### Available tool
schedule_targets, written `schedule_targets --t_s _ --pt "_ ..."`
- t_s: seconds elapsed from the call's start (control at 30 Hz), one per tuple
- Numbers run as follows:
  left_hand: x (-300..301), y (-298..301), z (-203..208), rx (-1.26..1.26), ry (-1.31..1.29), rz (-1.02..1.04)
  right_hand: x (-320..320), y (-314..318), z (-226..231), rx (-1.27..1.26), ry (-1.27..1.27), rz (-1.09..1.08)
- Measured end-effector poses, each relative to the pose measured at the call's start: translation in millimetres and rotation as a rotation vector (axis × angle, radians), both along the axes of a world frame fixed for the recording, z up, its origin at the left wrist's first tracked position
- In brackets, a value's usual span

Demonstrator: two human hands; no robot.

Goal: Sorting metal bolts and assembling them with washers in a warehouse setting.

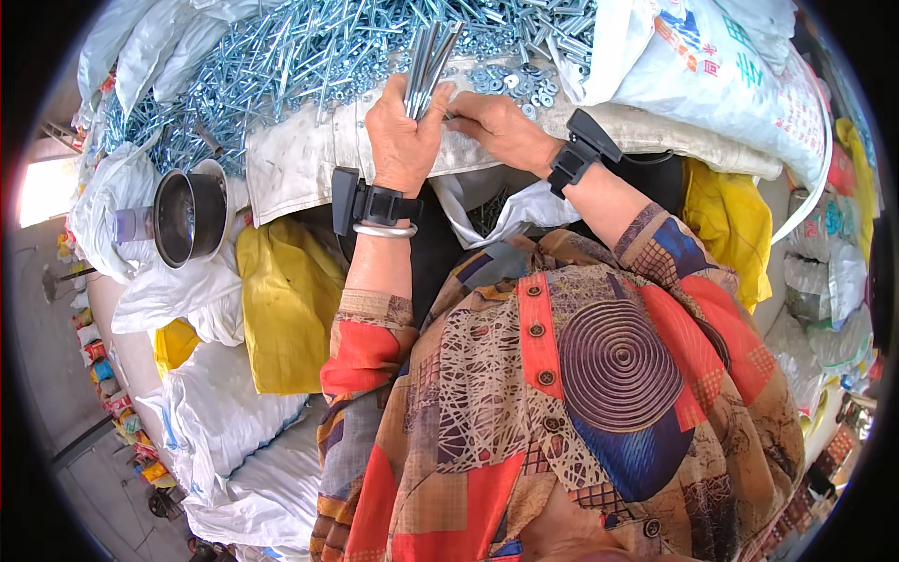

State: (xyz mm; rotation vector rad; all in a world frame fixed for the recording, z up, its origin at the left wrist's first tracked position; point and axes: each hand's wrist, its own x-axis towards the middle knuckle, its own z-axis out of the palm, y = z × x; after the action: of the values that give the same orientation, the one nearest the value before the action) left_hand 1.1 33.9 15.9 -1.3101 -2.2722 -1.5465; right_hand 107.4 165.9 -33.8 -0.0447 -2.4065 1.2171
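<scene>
The left hand (407,131) is clamped around a bundle of metal rods (433,66), which stands nearly upright, its tops fanned a little, above the far part of the pale cloth (309,155). The right hand (501,122) has its fingertips bent close together just beside the bundle's lower end, also over the pale cloth; whether they pinch a small part cannot be told.

For good handling, the left hand would best keep a snug grip low on the rods, so that their tops do not splay further, while the right hand works with light fingertips and presses no rod out of line. Keeping the 2 hands near each other, over the pale cloth, should make a dropped piece easy to find.

Loose washers (510,81) lie at the pale cloth's far edge, and a heap of rods (290,47) spreads beyond it. A white sack (693,103) rests over its right end. A dark pot (190,215) sits past its left end, and a yellow cloth (286,309) hangs on its near side.
</scene>
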Motion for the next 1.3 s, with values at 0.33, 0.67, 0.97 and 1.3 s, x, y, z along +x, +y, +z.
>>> schedule_targets --t_s 0.33,0.67,0.97,1.3 --pt "4.4 5.7 -4.7 0.004 0.057 0.046 -18.0 -11.9 2.1 0.217 0.002 -0.240" --pt "7.4 3.5 -4.1 0.003 0.029 0.091 6.2 -8.1 11.6 0.030 0.087 -0.145" --pt "1.6 -0.8 -2.5 0.030 -0.039 0.057 2.1 -3.8 -2.7 -0.090 0.001 -0.012" --pt "3.0 3.4 -3.2 0.041 -0.027 0.099 -7.9 -4.4 14.1 0.171 -0.101 -0.133"
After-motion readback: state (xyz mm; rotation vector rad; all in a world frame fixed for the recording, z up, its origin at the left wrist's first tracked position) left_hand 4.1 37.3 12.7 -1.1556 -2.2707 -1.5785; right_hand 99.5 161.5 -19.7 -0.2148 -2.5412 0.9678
